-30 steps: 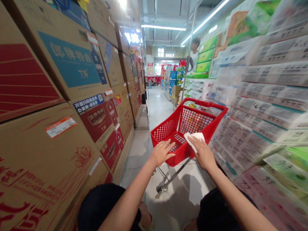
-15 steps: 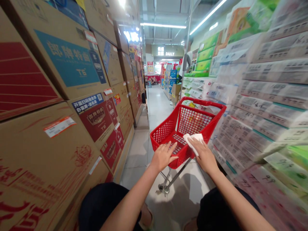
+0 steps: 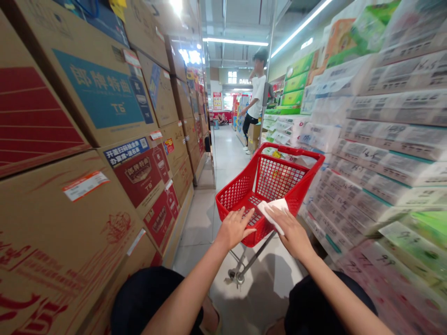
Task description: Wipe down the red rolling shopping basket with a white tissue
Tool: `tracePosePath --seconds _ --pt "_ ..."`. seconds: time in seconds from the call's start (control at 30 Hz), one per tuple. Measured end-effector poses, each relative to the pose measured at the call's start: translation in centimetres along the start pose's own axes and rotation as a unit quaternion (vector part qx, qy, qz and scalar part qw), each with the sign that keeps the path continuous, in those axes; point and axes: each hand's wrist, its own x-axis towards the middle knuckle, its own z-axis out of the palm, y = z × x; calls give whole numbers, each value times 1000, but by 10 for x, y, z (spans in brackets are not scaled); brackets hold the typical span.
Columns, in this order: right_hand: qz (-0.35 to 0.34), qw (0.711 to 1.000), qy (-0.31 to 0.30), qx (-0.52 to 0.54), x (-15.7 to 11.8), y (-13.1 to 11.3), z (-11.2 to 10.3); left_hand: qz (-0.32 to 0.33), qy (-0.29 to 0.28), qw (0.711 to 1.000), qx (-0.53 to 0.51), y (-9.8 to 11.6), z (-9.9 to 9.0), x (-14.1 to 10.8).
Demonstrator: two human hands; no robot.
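1 red cart [image 3: 301, 193], low end pts near, long axis near-L/far-R. L hand [image 3: 234, 229] splayed; R hand [image 3: 291, 234] flat on 1 wht cloth [image 3: 282, 204].

Shopping cart [image 3: 303, 186] red, grid-patterned; cloth [image 3: 279, 204] plain white; carton [image 3: 101, 93] brown, blue-printed; distant person's shirt [image 3: 257, 95] white.

Bare forearms — the left one [image 3: 188, 288] and the right one [image 3: 344, 288] — run down to a bare left hand [image 3: 233, 229] and a bare right hand [image 3: 292, 231], short-nailed as far as shows. Plain, near-black cloth [image 3: 148, 300] covers both knees; a pale shoe edge [image 3: 218, 324] shows, mostly hidden.
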Motion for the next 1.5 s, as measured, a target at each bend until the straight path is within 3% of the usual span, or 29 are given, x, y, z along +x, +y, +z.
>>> tracePosePath --seconds 0.13,0.23,0.47,0.53,0.63,0.8,0.93,1.07,1.17,1.33,1.5 --pt "49 999 20 -10 9 31 2 -4 0 1000 7 7 -4 -3" --pt "65 998 25 -10 12 36 4 -11 13 1000 16 13 -6 -5" --pt "-13 1000 -6 15 -4 -25 0 -24 28 998 49 14 -8 -7" --pt "-38 999 -25 17 -7 -31 -3 -27 27 998 51 14 -9 -10" --pt "-33 999 -23 13 -3 -14 -4 -37 29 998 50 18 -10 -13" --pt "37 999 20 5 11 15 3 -54 41 997 45 25 -8 -14" --pt "6 1000 15 11 9 -13 5 -74 38 996 45 25 -4 -13" --pt "-60 997 -33 22 -3 -41 0 -86 28 995 38 26 -3 -12" --pt "-62 997 -39 20 -1 -31 -1 -96 30 994 32 31 -4 -9" --pt "17 1000 8 8 16 -2 7 -102 44 994 21 43 -4 1" --pt "35 999 11 -14 14 -3 13 -10 38 999 -1 28 -9 3"
